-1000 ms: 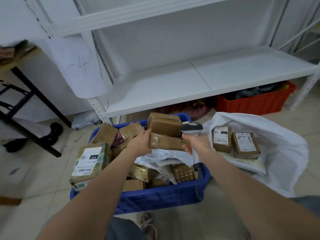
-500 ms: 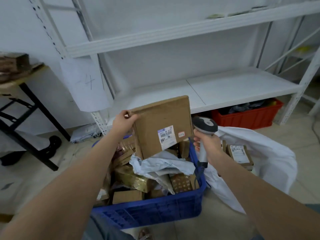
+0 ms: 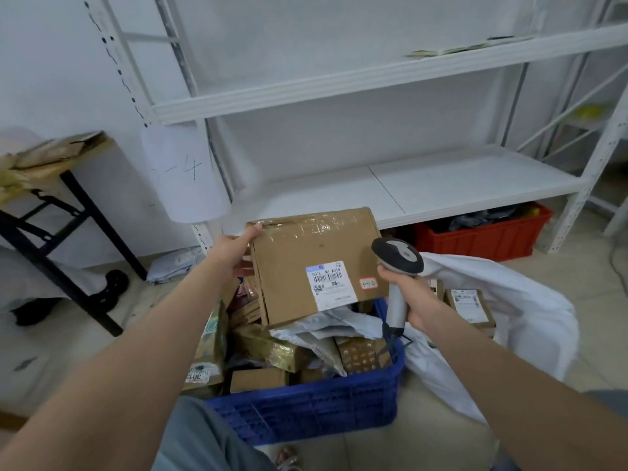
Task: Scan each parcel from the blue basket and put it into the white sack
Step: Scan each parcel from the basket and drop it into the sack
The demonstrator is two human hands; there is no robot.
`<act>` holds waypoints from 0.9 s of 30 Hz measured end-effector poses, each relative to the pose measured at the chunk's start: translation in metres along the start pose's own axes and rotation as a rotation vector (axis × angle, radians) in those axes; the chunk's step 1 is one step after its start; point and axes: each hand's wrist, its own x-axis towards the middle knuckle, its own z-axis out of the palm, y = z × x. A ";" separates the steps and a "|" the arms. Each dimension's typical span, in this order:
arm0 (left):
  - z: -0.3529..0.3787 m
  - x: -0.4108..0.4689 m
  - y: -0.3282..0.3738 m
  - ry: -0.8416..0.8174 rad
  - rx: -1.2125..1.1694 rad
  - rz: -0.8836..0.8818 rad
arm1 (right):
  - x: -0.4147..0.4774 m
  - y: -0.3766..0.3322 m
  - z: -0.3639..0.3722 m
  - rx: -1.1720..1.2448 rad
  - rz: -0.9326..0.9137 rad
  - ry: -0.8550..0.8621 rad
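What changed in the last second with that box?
The left hand lifted the cardboard box up from the blue basket and turned its label into view. The right hand, gripping the scanner throughout, raised it beside the box. The white sack stayed put.

Frame centre: we see the basket (image 3: 306,409) heaped to its rim with parcels. The left hand (image 3: 234,253) holds a box (image 3: 316,266) upright over the pile, walling off the far side. The right hand (image 3: 407,294) and its scanner (image 3: 397,256) fill the gap between box and sack (image 3: 530,321), whose mouth gapes at right. Behind, open room lies above the lower shelf (image 3: 441,178); a red crate (image 3: 475,239) blocks beneath it. Floor (image 3: 153,317) at left runs to a table (image 3: 51,158).
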 end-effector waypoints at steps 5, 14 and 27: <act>-0.002 0.001 -0.010 -0.161 0.053 -0.054 | 0.004 0.007 0.004 0.118 0.072 0.054; -0.011 0.004 -0.065 -0.332 -0.032 -0.188 | -0.003 0.012 0.013 0.017 0.013 0.144; 0.018 0.005 -0.071 -0.088 -0.173 -0.027 | -0.097 0.045 0.036 -0.353 -0.068 0.047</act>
